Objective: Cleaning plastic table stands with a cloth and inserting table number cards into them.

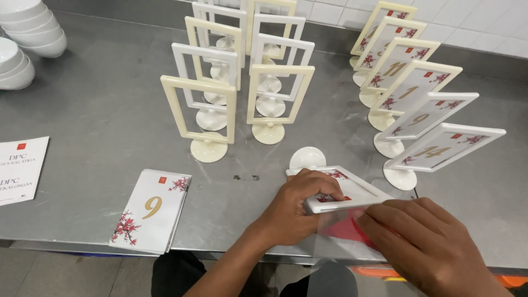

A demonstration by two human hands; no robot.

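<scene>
Stainless steel counter (99, 126) fills the view, with a white tiled wall along its far edge. Nearest us, the right hand (426, 245) lies flat at the counter's front edge, fingers stretched out and pressing on a clear sheet (330, 234) with a red patch showing through it. Just beside it, the left hand (294, 206) is curled over a white sign frame (344, 190) lying on its side, fingers clamped on the frame's near edge, its round base (307, 158) pointing away from us. A flowered card shows inside that frame.

Over to the left, near the front edge, sits a stack of number cards (151, 212) with gold numerals and red blossom print. Further left, printed paper sheets (19, 168) run off the picture's edge.

Moving back, two rows of empty frames (242, 77) stand upright mid-counter, some cream, some white, each on a round foot. To the right, a diagonal row of filled frames (410, 93) runs toward the wall, each holding a numbered card. Far left corner, stacked white bowls (27, 33) rest on the counter.
</scene>
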